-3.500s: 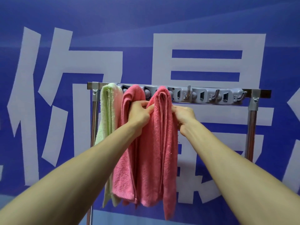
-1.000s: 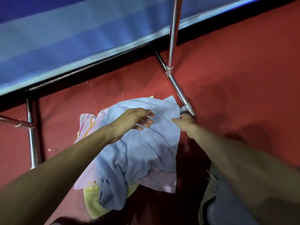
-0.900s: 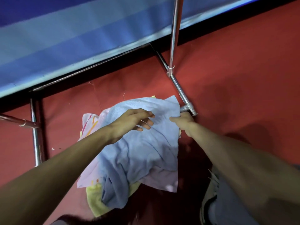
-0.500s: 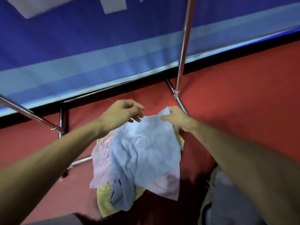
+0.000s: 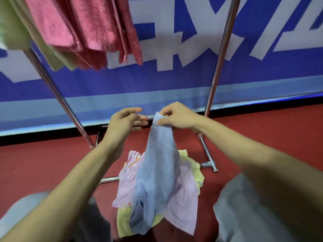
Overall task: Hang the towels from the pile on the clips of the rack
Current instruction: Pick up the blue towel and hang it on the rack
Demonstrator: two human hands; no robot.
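My right hand (image 5: 176, 116) pinches the top corner of a light blue towel (image 5: 157, 177), which hangs down stretched, its lower end still resting on the pile. My left hand (image 5: 125, 123) hovers just left of that corner with fingers spread, holding nothing. The pile on the red floor holds a pale pink towel (image 5: 181, 194) and a yellow towel (image 5: 123, 222) beneath it. Two pink towels (image 5: 87, 27) and a pale green towel (image 5: 15, 28) hang from the rack at the upper left. The clips are out of view.
The rack's chrome posts rise at left (image 5: 57, 95) and right (image 5: 218, 63); its foot bar (image 5: 208, 154) lies on the floor by the pile. A blue banner (image 5: 174, 81) with white characters stands behind. My grey-clad knees (image 5: 244, 206) flank the pile.
My right hand has lifted the blue towel's corner up off the pile. My left hand has come off the towel and opened. The view has tilted up, so the hung towels show again.
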